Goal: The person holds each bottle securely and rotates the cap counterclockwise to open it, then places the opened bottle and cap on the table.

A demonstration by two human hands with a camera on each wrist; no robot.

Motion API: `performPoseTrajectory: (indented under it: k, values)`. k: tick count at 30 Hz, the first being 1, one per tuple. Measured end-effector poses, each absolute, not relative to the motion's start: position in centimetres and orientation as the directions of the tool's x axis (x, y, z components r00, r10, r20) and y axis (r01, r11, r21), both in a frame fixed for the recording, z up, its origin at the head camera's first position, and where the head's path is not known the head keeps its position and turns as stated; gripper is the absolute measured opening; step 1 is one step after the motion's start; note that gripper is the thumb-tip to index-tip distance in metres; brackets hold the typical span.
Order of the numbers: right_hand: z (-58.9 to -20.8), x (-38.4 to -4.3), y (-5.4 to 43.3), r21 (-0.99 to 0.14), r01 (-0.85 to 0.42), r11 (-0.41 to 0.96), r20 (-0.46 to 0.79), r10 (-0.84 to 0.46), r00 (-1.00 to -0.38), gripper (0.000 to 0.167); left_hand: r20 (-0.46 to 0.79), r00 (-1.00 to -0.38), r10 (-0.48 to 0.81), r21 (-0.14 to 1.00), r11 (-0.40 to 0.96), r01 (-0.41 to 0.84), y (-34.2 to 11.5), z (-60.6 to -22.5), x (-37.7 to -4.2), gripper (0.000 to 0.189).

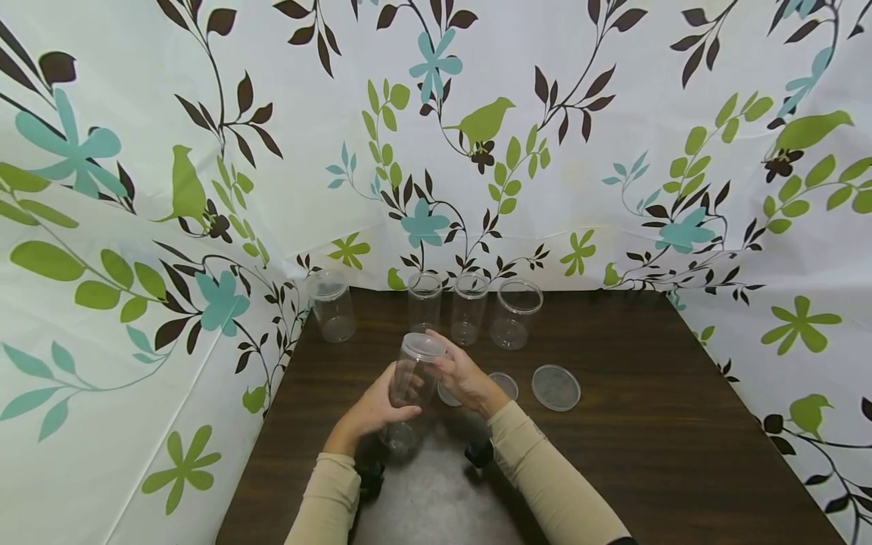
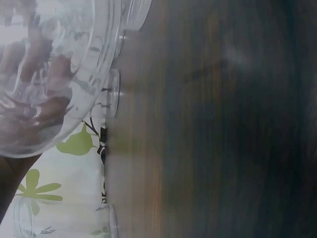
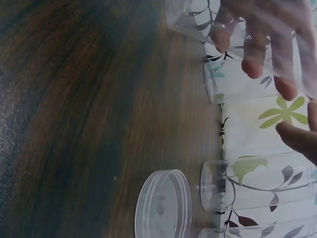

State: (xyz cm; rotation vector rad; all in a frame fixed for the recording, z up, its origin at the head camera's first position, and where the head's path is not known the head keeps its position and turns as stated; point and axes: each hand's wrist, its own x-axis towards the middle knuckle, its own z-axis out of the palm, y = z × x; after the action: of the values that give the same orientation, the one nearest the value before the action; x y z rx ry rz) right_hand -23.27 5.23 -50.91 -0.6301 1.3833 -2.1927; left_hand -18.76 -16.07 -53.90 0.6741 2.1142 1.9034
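Note:
A tall clear plastic jar (image 1: 412,380) stands tilted over the near middle of the table, its round base (image 1: 400,440) showing below the hands. My left hand (image 1: 383,397) grips its middle, the thumb on the near side. At the top, my right hand (image 1: 468,378) holds the rim of a frosted lid (image 1: 423,346) that sits on the jar's mouth. Through the jar wall (image 2: 79,64) in the left wrist view, blurred fingers show. The right wrist view shows fingertips (image 3: 252,67) around the clear jar.
Along the back stand several clear jars: one at the left (image 1: 334,310) seems lidded, while others, including a wide one (image 1: 515,318), have uncovered mouths. Flat lids lie behind and right of my hands, the largest (image 1: 556,387) farthest right. A patterned curtain (image 1: 477,212) borders the table (image 1: 668,424).

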Motion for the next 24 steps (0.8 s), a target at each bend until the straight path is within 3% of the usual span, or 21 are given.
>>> performPoseTrajectory:
  k: [12, 20, 24]
  values:
    - [-50.37, -22.77, 5.06, -0.931, 0.082, -0.356, 0.127, -0.526, -0.841, 0.106, 0.112, -0.943, 0.314, 0.95, 0.245, 0.194, -16.65, -53.94, -19.62, 0.074]
    - [-50.43, -22.88, 4.96, -0.944, 0.029, -0.329, 0.154, -0.517, -0.842, 0.089, 0.118, -0.923, 0.365, 0.91, 0.332, 0.248, -16.2, -53.91, -19.78, 0.081]
    - [-50.56, -23.02, 5.03, -0.943, 0.035, -0.33, 0.15, -0.519, -0.842, 0.079, 0.125, -0.897, 0.424, 0.912, 0.307, 0.272, -15.84, -53.78, -19.79, 0.083]
